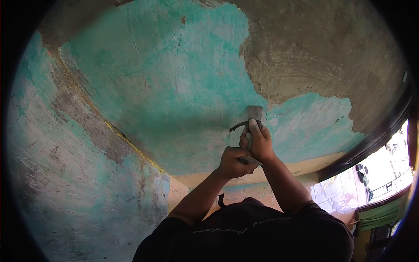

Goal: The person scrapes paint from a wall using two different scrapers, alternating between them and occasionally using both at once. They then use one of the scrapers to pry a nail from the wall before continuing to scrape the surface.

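My right hand (262, 142) is closed around a flat grey scraper blade (255, 112), its thumb pressed along the lower part. A dark strip (238, 126) wraps the grip end and sticks out to the left. The blade's top edge lies right at the turquoise painted wall (192, 87), just below the boundary with bare plaster. Close below, my left hand (233, 162) is closed in a fist on a second tool, a flat pale blade (254, 161) with a dark part near the fingers. Most of its handle is hidden in the fist.
Bare grey-brown plaster (314, 48) covers the upper right. A cracked corner seam with a yellowish line (118, 131) runs down the left, beside a scuffed side wall (65, 174). To the right are a dark curved frame (366, 150), a bright opening and a green curtain (379, 216).
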Available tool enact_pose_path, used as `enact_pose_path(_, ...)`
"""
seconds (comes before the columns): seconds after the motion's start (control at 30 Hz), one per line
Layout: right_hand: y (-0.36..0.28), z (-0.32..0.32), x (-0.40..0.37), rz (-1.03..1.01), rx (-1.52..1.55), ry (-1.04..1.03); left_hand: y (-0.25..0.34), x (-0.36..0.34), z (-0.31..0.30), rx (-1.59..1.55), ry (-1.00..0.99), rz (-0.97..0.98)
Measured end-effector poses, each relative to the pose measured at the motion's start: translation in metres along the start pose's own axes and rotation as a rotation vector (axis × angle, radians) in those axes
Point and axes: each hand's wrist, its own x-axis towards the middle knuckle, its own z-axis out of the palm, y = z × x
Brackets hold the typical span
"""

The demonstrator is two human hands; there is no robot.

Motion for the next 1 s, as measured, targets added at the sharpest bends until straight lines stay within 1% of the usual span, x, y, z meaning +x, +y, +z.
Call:
enact_pose_path(0.03,-0.007,0.001,0.0,-0.003,0.006,-0.011,0.001,0.004,0.0,-0.004,-0.009,0.029)
enact_pose_path(0.13,0.003,-0.008,0.0,0.028,0.048,-0.03,0.001,-0.004,0.006,-0.081,0.007,-0.074)
enact_pose_path(0.2,0.017,-0.022,-0.005,0.094,0.063,-0.069,-0.009,-0.018,0.014,-0.143,0.022,-0.088)
enact_pose_path(0.23,0.021,-0.028,-0.009,0.125,0.067,-0.094,-0.015,-0.024,0.018,-0.172,0.033,-0.09)
enact_pose_path(0.33,0.029,-0.046,-0.022,0.178,0.005,-0.174,-0.027,-0.04,0.026,-0.108,0.058,-0.039)
enact_pose_path(0.43,0.031,-0.049,-0.026,0.134,0.029,-0.196,-0.022,-0.044,0.027,0.065,0.014,-0.021)
enact_pose_path(0.53,0.026,-0.054,-0.026,0.114,0.123,-0.373,-0.015,-0.044,0.033,0.146,0.004,0.021)
enact_pose_path(0.63,0.027,-0.057,-0.021,0.031,0.075,-0.445,-0.007,-0.04,0.036,0.148,0.013,0.088)
enact_pose_path(0.67,0.022,-0.062,-0.022,0.095,-0.02,-0.451,-0.005,-0.04,0.038,0.119,0.013,0.06)
enact_pose_path(0.73,0.031,-0.066,-0.021,-0.069,-0.079,-0.42,0.0,-0.041,0.041,0.127,0.023,0.043)
enact_pose_path(0.8,0.033,-0.062,-0.022,-0.124,-0.038,-0.433,0.007,-0.041,0.042,0.181,0.042,0.028)
enact_pose_path(0.87,0.026,-0.055,-0.029,-0.069,0.11,-0.476,0.006,-0.043,0.041,0.217,0.098,-0.012)
enact_pose_path(0.97,0.033,-0.063,-0.036,0.136,0.194,-0.479,0.009,-0.049,0.041,0.22,0.158,-0.094)
enact_pose_path(1.0,0.038,-0.065,-0.037,0.156,0.215,-0.473,0.009,-0.052,0.04,0.242,0.167,-0.105)
